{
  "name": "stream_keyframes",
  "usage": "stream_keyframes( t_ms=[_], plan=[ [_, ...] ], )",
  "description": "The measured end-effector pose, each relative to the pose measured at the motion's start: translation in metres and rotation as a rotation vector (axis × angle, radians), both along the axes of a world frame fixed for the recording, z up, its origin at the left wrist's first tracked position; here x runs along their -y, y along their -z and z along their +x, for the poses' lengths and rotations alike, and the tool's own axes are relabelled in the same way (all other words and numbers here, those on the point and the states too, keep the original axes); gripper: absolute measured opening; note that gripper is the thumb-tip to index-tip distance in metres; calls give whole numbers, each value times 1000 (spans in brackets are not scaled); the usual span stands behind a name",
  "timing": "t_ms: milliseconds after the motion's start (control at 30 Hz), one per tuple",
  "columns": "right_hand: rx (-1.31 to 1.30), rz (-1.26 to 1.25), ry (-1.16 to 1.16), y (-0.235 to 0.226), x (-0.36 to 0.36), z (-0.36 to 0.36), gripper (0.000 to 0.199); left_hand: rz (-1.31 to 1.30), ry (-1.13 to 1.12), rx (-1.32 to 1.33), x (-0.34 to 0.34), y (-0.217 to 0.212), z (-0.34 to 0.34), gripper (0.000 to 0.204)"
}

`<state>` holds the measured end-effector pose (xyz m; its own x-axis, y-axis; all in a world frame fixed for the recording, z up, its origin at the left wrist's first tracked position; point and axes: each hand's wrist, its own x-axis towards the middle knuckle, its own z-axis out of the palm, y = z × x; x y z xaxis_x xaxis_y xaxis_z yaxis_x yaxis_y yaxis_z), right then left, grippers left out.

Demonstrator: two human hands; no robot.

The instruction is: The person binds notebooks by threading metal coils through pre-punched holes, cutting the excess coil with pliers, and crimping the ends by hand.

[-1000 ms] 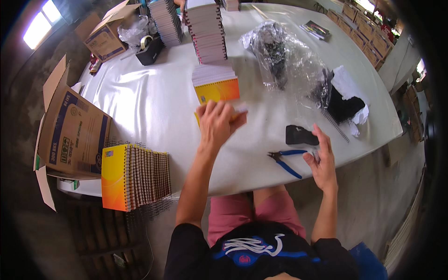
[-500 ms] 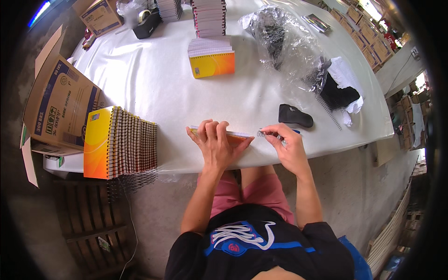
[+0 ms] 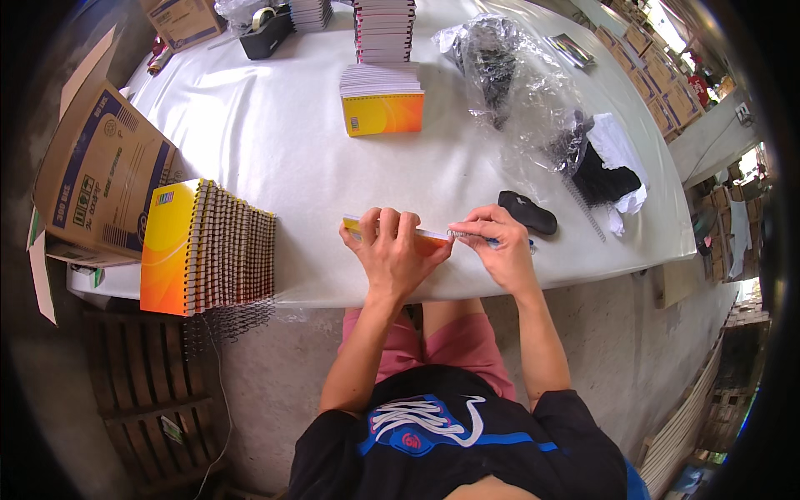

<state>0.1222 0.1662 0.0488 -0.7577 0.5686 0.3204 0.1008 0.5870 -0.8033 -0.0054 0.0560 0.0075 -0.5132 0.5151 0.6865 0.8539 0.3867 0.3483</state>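
Your left hand (image 3: 392, 250) presses flat on a notebook (image 3: 433, 239) at the near edge of the worktop (image 3: 275, 142); your right hand (image 3: 498, 248) pinches blue-handled pliers (image 3: 500, 242) at its end.

The notebook is thin and orange-yellow, lying lengthwise under your curled left fingers, with the pliers' tip at its right end. At your far left a large brown cardboard box (image 3: 100, 179) with blue print leans open. Beside it stands a row of spiral-bound notebooks (image 3: 208, 250), yellow-orange cover facing left. Farther back lie a clear plastic bag of black coils (image 3: 508, 75) and a flat stack with an orange cover (image 3: 383, 104). A small black object (image 3: 527, 212) lies just beyond your right hand.
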Motion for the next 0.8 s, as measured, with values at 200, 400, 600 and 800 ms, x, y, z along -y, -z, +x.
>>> stream_keyframes(
  t_ms=[200,400,600,800],
  plan=[
    [-7,-37,-80,-3,-4,-3,30,-3,-22,-6,-1,-1,3,42],
    [99,-180,-212,-14,-13,2,27,-12,24,4,-1,-3,-1,42],
    [180,-240,-154,-16,-11,-4,27,22,49,22,-1,-1,-1,38],
    [107,-153,-275,-9,-23,5,27,19,34,27,-2,-4,1,40]
  ],
)
